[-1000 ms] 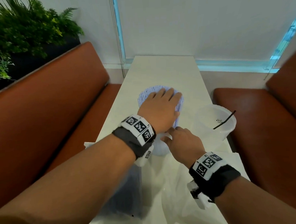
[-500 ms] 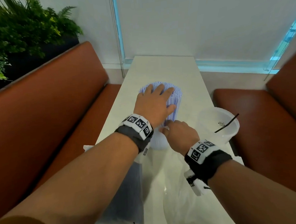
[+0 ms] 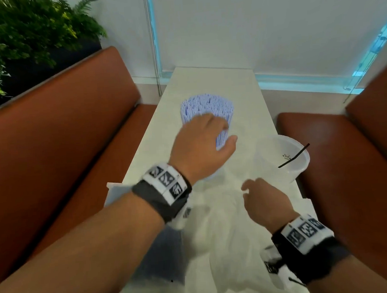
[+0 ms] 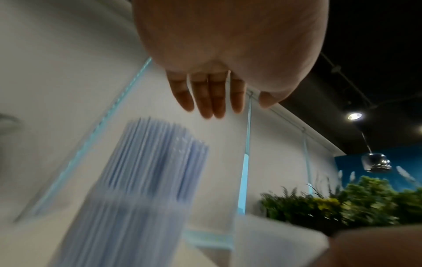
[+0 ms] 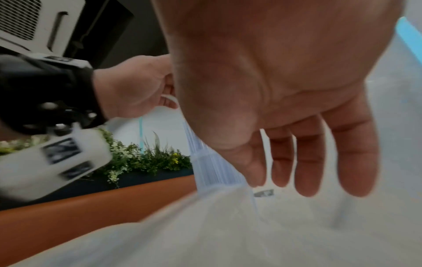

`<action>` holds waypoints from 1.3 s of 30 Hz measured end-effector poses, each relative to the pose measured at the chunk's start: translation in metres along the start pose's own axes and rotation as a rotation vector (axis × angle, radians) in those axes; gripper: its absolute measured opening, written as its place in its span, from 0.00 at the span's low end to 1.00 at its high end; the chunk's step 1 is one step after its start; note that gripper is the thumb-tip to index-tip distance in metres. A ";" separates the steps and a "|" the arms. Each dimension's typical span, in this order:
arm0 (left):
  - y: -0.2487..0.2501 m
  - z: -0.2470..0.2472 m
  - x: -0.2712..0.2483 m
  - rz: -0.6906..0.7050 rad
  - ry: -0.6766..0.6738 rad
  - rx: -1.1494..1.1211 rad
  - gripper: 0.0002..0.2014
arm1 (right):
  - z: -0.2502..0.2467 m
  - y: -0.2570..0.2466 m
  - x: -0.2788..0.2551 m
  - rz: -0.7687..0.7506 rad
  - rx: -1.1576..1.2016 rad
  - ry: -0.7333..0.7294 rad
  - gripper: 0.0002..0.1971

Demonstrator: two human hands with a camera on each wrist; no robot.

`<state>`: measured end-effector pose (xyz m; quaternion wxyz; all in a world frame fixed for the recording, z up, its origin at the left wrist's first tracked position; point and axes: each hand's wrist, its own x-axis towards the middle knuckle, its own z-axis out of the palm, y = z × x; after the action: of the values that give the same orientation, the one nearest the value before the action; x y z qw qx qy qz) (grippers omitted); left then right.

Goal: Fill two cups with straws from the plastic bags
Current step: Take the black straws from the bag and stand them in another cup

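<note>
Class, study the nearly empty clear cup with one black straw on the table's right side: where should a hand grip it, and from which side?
Grip the clear cup round its side wall, below the rim, probably from the near side with the right hand, which is closest. It stands upright with its mouth open, and the black straw leans over the far-right rim, so that side is best avoided.

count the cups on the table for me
2. One cup, packed with pale blue straws, stands mid-table, mostly hidden behind the left hand. The other cup stands near the table's right edge, holding one black straw.

White table (image 3: 211, 82) carries two cups (image 3: 285, 164) and crumpled bags (image 3: 225, 223).
</note>
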<state>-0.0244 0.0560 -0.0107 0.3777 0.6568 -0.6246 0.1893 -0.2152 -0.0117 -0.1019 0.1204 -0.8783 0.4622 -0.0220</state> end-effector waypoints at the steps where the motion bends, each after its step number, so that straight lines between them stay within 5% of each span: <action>1: 0.008 0.006 -0.017 -0.083 -0.130 -0.047 0.14 | 0.007 0.008 -0.008 0.053 -0.020 -0.049 0.12; 5: 0.018 0.053 -0.076 -0.527 -0.833 -0.153 0.25 | 0.031 0.018 -0.020 0.126 0.053 -0.267 0.18; 9: 0.023 0.083 -0.108 -0.711 -0.944 -0.261 0.29 | 0.044 0.015 -0.029 0.069 0.271 -0.393 0.23; 12: 0.026 0.087 -0.114 -0.717 -0.946 -0.233 0.18 | 0.044 0.020 -0.031 0.023 0.260 -0.416 0.23; 17: 0.022 0.066 -0.101 -0.601 -0.806 -0.475 0.15 | 0.025 0.031 -0.027 0.025 0.192 0.068 0.38; 19: 0.017 0.054 -0.094 -0.541 -0.739 -0.531 0.15 | 0.019 0.032 -0.020 0.005 0.308 0.002 0.39; 22: 0.003 0.034 -0.076 -0.569 -0.585 -0.523 0.07 | 0.018 0.033 -0.012 0.010 0.427 -0.036 0.18; 26: -0.014 0.013 -0.058 -0.755 -0.269 -0.602 0.06 | 0.017 0.036 -0.013 -0.023 0.423 0.010 0.06; 31: -0.005 0.005 -0.050 -0.632 -0.587 -0.577 0.12 | -0.001 0.014 -0.011 -0.122 0.733 -0.007 0.08; 34: 0.005 0.006 -0.043 -0.707 -0.633 -0.769 0.23 | -0.006 0.008 -0.007 -0.203 0.736 0.017 0.05; 36: 0.003 0.005 -0.032 -0.669 -0.562 -0.689 0.15 | -0.005 0.013 -0.006 -0.191 0.671 0.060 0.02; 39: -0.011 0.001 -0.019 -0.745 -0.242 -0.686 0.12 | 0.001 0.024 -0.004 -0.115 0.689 0.098 0.08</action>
<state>-0.0170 0.0675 -0.0284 0.5380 0.6901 -0.4140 -0.2507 -0.2367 -0.0211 -0.1083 0.3858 -0.8086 0.3826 -0.2255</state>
